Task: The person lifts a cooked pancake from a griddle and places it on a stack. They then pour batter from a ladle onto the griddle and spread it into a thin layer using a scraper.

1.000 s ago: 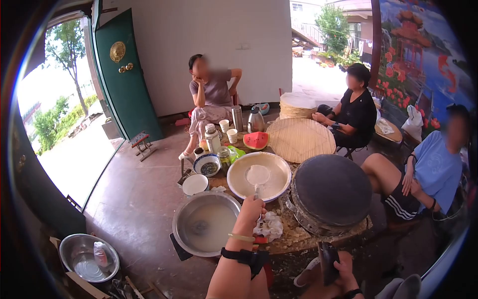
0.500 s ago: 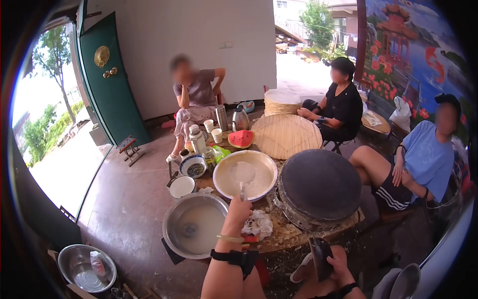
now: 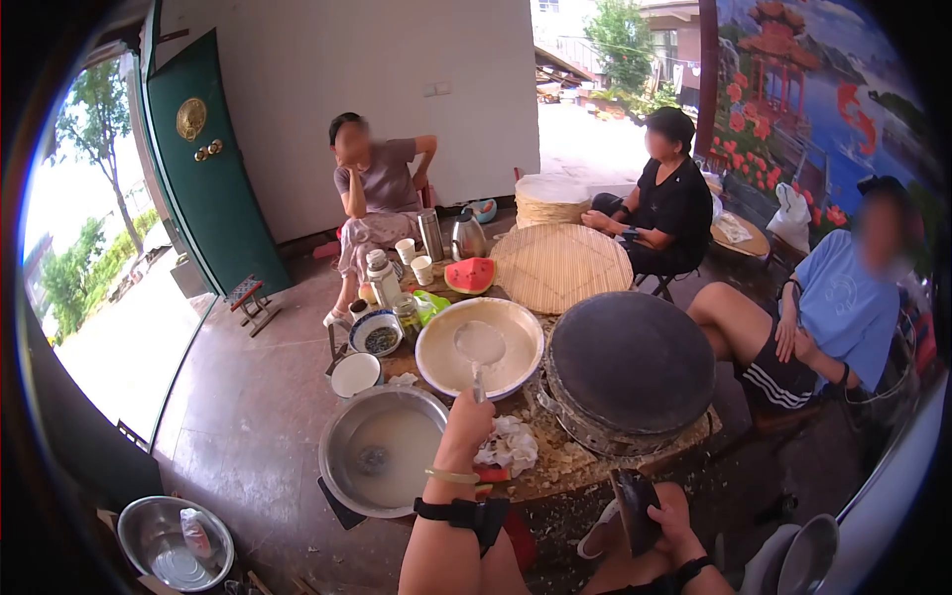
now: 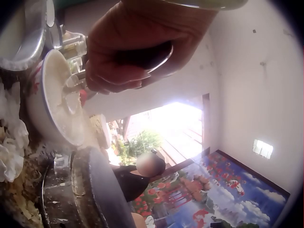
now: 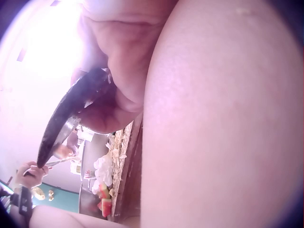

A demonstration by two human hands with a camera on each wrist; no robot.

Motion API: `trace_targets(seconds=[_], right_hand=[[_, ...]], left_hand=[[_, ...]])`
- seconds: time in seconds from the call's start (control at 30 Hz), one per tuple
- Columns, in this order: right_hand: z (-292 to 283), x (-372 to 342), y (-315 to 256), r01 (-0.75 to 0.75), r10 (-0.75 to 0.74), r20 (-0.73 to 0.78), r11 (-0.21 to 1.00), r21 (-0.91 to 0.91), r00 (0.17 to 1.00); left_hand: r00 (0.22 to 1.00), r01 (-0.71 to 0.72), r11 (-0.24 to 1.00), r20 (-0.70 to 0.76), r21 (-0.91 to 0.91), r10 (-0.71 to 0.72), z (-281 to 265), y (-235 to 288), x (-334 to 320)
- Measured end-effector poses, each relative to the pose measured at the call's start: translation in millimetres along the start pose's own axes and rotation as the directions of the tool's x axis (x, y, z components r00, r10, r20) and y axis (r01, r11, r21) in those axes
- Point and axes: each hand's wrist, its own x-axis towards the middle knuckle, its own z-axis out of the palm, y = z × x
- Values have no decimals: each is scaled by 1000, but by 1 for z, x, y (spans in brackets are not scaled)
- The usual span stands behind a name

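Fingers of our left hand (image 3: 468,426) grasp a ladle (image 3: 479,385) in the head view; it dips into a pale basin (image 3: 436,347) of creamy liquid, about the middle of the bench (image 3: 577,473). Our right hand (image 3: 676,521) grips a dark curved piece (image 3: 635,511) just off the bench's near edge. We see a black griddle (image 3: 632,372) at the near right corner, a crumpled white wad (image 3: 511,446) by the near edge, and a watermelon wedge (image 3: 469,275) toward the far edge.

Left wrist view: left fingers wrapped round the handle, ladle running into the basin, griddle beside it.

Right wrist view: right fingers clasped on the dark curved piece; watermelon pieces (image 5: 106,206) lie by the white wad along the bench's edge.
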Motion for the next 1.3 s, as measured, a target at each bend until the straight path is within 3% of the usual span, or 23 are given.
trace_targets(seconds=[0.17, 0.27, 0.37, 0.57, 0.77, 0.87, 0.93, 1.0, 1.07, 1.13, 1.17, 1.23, 1.3], right_hand=[[5, -1, -3, -12, 12, 33, 1000, 17, 999], [8, -2, -5, -21, 20, 56, 1000, 21, 998], [11, -2, -6, -30, 28, 73, 999, 32, 997], [15, -3, -7, -32, 29, 45, 998, 53, 999], [17, -2, -8, -38, 35, 35, 996, 86, 999], [16, 0, -5, -31, 31, 36, 999, 16, 999], [24, 2, 1, 88, -79, 65, 984, -154, 995], [45, 5, -6, 133, -106, 89, 903, -409, 990], [80, -1, -26, 90, -54, 73, 707, -702, 996], [163, -16, -75, 93, -115, 37, 529, -843, 993], [187, -19, -88, 87, -150, 24, 432, -898, 988], [169, 30, -90, 362, -311, 226, 505, -784, 923], [214, 48, -118, 502, -471, 303, 384, -775, 829]], left_hand=[[999, 54, 995, 12, -79, -53, 0, 12, -9], [982, 163, 917, 149, -363, -116, -9, 12, -6], [947, 319, 783, 211, -535, -242, -11, 18, -8], [937, 339, 812, 247, -475, -247, -8, 24, -14], [972, 220, 914, 153, -341, -177, -4, 20, -14], [980, 176, 939, 141, -297, -139, -6, 16, -12], [986, 148, 954, 109, -260, -123, -7, 11, -10], [990, 131, 962, 82, -238, -114, -9, 11, -9], [990, 138, 965, 65, -223, -126, -13, 9, -9], [987, 156, 962, 68, -223, -144, -18, 8, -9], [986, 166, 961, 71, -220, -153, -21, 7, -9], [980, 185, 965, 106, -183, -168, -28, 6, -10], [980, 175, 969, 126, -174, -155, -35, 3, -11]])
